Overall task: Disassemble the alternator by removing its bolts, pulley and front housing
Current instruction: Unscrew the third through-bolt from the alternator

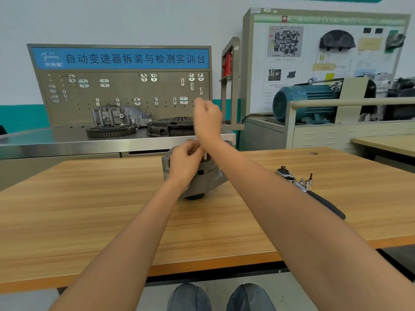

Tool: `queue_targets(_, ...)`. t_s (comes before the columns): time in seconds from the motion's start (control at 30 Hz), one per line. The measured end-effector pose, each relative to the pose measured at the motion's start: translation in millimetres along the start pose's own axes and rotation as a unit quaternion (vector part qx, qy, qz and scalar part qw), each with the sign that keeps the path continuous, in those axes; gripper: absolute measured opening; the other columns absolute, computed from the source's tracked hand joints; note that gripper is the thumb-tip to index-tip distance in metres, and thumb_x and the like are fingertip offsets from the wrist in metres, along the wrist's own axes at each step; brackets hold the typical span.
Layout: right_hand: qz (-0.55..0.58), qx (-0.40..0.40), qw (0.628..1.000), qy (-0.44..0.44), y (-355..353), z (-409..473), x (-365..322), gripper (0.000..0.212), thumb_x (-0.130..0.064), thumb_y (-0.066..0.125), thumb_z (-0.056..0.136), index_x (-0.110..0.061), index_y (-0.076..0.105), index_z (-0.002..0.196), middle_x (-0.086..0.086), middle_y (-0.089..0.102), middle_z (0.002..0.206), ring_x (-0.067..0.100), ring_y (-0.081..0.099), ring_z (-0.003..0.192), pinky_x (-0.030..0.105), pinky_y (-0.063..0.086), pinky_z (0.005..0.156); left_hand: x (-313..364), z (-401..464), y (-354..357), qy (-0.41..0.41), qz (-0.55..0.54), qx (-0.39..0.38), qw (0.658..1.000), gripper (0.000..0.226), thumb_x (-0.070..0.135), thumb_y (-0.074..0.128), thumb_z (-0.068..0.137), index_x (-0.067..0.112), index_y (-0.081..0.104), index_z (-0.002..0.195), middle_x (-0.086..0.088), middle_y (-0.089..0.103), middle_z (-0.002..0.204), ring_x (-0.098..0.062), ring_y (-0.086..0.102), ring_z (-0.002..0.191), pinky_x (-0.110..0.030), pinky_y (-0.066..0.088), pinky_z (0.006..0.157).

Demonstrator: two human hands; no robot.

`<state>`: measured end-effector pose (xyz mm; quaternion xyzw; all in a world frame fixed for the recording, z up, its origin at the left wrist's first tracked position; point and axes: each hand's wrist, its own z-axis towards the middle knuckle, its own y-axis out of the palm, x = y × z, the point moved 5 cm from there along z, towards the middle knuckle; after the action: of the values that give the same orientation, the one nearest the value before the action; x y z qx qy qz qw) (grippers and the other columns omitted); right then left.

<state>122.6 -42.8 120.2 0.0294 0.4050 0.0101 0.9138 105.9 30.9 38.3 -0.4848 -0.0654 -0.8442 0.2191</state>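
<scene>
Alternator (199,176) half-hidden, left hand (184,162) gripping it, right hand (207,118) blurred — grasp unclear

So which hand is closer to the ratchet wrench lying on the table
The right. The right hand is raised above the alternator, and its forearm passes just beside the ratchet wrench. The left hand rests on the alternator, farther from the wrench.

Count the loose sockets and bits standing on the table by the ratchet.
4, as far as the picture shows: three silver sockets clustered just behind the ratchet, and one dark-tipped bit at their right end. They are small and blurred, so another may be hidden.
</scene>
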Motion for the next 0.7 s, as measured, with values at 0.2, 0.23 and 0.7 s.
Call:
queue_targets(0.2,0.126,-0.036,0.987,0.088,0.6,8.0,2.9,0.043,-0.012,0.040,0.092,-0.016,0.029,0.050,0.003,0.027,0.052,0.015,0.028,0.056,0.026,0.029,0.057,3.8,-1.0,-1.1,0.017,0.003,-0.027,0.999,0.022,0.016,0.056,0.094,0.011,0.068,0.112,0.006,0.068,0.097,0.001,0.060,0.086,-0.006,0.046,0.070)
queue_targets(0.23,0.121,-0.042,0.988,0.084,4.7,7.0,2.7,0.043,-0.011,0.040,0.091,-0.016,0.028,0.050,0.003,0.026,0.052,0.014,0.027,0.055,0.027,0.027,0.056,2.9,-0.8,-2.0,0.008,-0.001,-0.028,1.000,0.022,0.015,0.056,0.094,0.010,0.068,0.111,0.002,0.069,0.098,-0.003,0.061,0.085,-0.011,0.048,0.073)
queue_targets(0.7,-0.349,0.093,0.914,-0.185,-2.5,-17.0,-2.6,0.015,-0.017,0.049,0.081,-0.004,0.058,0.082,0.008,0.052,0.083,0.025,0.046,0.085,0.041,0.035,0.096,8.8,9.4,-2.9,-0.066,0.067,0.024,0.995,0.031,0.000,0.048,0.089,0.017,0.048,0.064,0.002,0.049,0.061,-0.010,0.040,0.058,-0.020,0.033,0.050)
